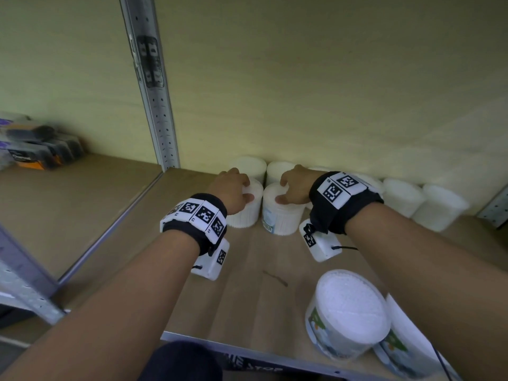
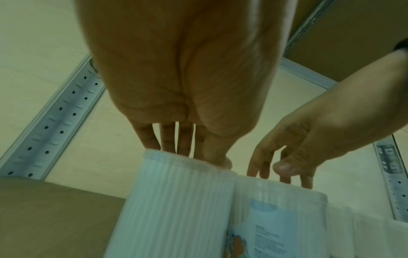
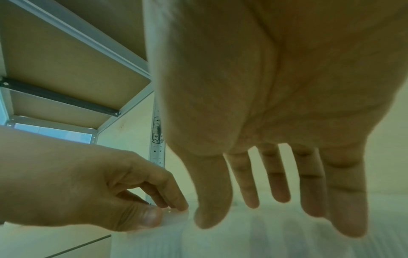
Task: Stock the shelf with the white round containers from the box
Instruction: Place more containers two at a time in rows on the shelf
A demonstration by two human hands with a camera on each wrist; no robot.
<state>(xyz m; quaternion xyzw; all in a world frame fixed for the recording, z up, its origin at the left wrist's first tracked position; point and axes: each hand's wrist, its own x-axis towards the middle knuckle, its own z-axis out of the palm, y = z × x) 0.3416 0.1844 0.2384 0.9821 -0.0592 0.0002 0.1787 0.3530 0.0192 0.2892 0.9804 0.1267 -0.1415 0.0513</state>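
Two white round ribbed containers stand side by side on the wooden shelf (image 1: 242,284). My left hand (image 1: 246,189) (image 2: 198,157) (image 3: 167,211) pinches the top rim of the left container (image 1: 244,213) (image 2: 176,200) between thumb and curled fingers. My right hand (image 1: 283,191) (image 3: 264,214) (image 2: 278,174) hangs over the right container (image 1: 283,218) (image 2: 276,200) (image 3: 276,240), fingers straight and spread, their tips touching its top. That container bears a blue printed label. The box is not in view.
Several more white containers (image 1: 401,196) line the back wall. Two bigger labelled tubs (image 1: 349,312) sit at the shelf's front right edge. A perforated metal upright (image 1: 154,105) bounds the bay on the left, with dark packages (image 1: 35,144) beyond it.
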